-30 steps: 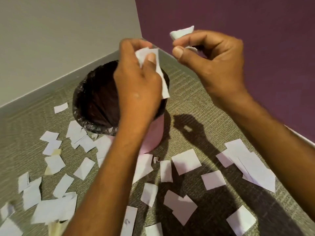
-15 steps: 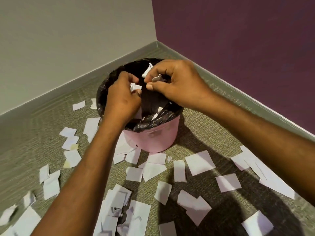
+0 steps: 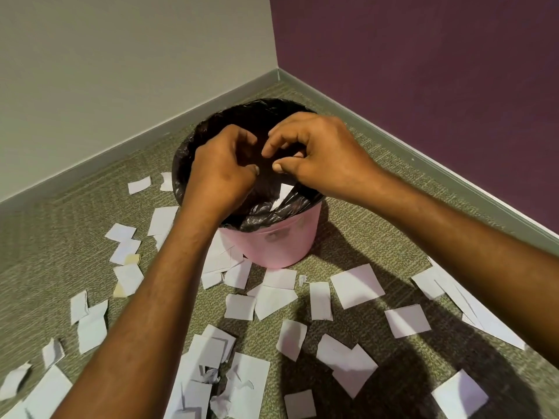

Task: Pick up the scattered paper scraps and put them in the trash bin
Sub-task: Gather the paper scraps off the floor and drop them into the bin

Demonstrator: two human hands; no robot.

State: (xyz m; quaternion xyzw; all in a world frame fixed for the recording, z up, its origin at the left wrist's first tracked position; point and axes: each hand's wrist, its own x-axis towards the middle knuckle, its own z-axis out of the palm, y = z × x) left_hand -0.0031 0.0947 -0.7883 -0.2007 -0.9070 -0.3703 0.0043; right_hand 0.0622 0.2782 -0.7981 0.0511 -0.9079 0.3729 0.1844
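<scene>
The pink trash bin (image 3: 273,247) with a black liner (image 3: 211,128) stands on the carpet near the room's corner. Both my hands hover over its mouth, close together. My left hand (image 3: 222,173) has its fingers loosely curled, thumb apart from them, and no scrap shows in it. My right hand (image 3: 320,155) is likewise loosely curled, with a gap between thumb and index finger. One white scrap (image 3: 283,195) lies against the liner just inside the near rim. Several white paper scraps (image 3: 357,285) are strewn over the floor around the bin.
A grey wall with a baseboard (image 3: 121,149) runs along the left and a purple wall (image 3: 423,86) along the right, meeting behind the bin. A heap of crumpled and torn scraps (image 3: 217,382) lies on the carpet near me. A yellowish scrap (image 3: 133,259) lies at the left.
Both hands came down from in front of the wall to the bin's mouth. The scraps they pinched have left the fingers, and one scrap now rests inside the liner.
</scene>
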